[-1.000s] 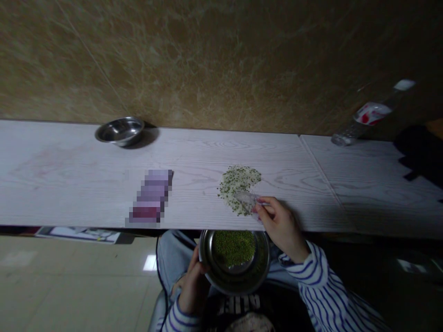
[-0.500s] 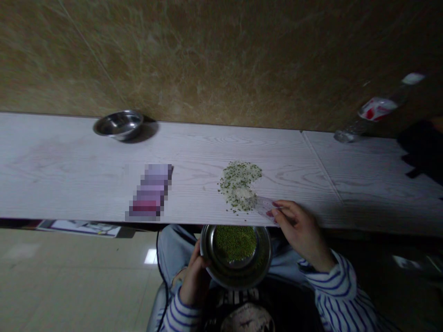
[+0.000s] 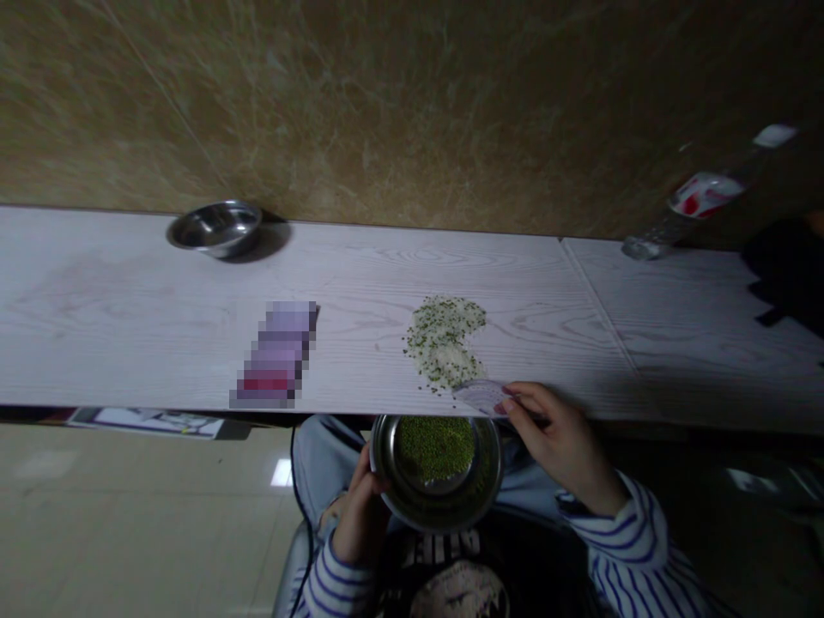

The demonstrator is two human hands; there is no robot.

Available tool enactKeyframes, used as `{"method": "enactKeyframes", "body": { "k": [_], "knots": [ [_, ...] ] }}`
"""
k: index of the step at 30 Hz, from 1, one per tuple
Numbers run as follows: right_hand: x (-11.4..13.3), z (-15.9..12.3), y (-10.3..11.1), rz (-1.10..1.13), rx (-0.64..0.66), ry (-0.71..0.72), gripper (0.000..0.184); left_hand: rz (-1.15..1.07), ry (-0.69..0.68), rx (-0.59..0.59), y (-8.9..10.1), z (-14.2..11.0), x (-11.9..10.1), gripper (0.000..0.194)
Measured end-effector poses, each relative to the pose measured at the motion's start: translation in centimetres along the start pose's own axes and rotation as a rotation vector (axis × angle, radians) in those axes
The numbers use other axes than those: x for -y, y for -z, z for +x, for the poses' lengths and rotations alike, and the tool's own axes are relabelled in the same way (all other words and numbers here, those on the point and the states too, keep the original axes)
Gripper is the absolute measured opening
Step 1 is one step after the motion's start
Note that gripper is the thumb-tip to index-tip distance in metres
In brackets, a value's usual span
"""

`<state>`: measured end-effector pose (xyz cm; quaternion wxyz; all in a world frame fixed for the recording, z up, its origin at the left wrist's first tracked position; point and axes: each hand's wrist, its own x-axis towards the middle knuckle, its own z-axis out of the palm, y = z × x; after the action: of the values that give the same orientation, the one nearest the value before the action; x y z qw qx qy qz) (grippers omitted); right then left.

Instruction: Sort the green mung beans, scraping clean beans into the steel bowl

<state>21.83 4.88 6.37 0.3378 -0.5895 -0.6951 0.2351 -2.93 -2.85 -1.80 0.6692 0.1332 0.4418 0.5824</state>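
My left hand (image 3: 361,508) grips the left side of a steel bowl (image 3: 444,518), which is tilted beneath the table's front edge and has green mung beans (image 3: 436,446) in it. Above it on the tabletop lies a flat patch of white rice grains (image 3: 451,356) mixed with green beans, notched on its right side. My right hand (image 3: 560,438) pinches a translucent protractor (image 3: 482,395) by its right end. It is low over the table, at the patch's lower right edge. A few beans lie loose near the edge.
An empty steel bowl (image 3: 215,230) stands by the wall at the back left. A blurred-out purple phone-shaped object (image 3: 275,354) lies left of the grains. A plastic bottle (image 3: 699,202) stands at the back right, near a dark item (image 3: 789,275). The table (image 3: 360,266) has a seam on its right.
My right hand has drawn the protractor from the grains toward the table's front edge, and it has turned flatter. My left hand still holds the bowl. The view has shifted slightly.
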Motion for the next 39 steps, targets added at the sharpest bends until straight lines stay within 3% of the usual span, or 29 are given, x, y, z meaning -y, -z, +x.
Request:
{"method": "enactKeyframes", "body": {
  "k": [21,31,39],
  "knots": [
    [1.8,2.3,-1.9,0.03,0.063,0.032,0.019,-0.013,-0.024,-0.021,0.9,0.0,0.1,0.053],
    [2.2,2.7,-2.3,0.056,0.087,0.062,0.017,0.001,-0.024,-0.054,0.9,-0.1,-0.2,0.048],
    [2.3,3.1,-3.1,0.025,0.089,0.117,0.018,-0.018,-0.03,-0.048,2.0,0.0,0.2,0.054]
  ]
}}
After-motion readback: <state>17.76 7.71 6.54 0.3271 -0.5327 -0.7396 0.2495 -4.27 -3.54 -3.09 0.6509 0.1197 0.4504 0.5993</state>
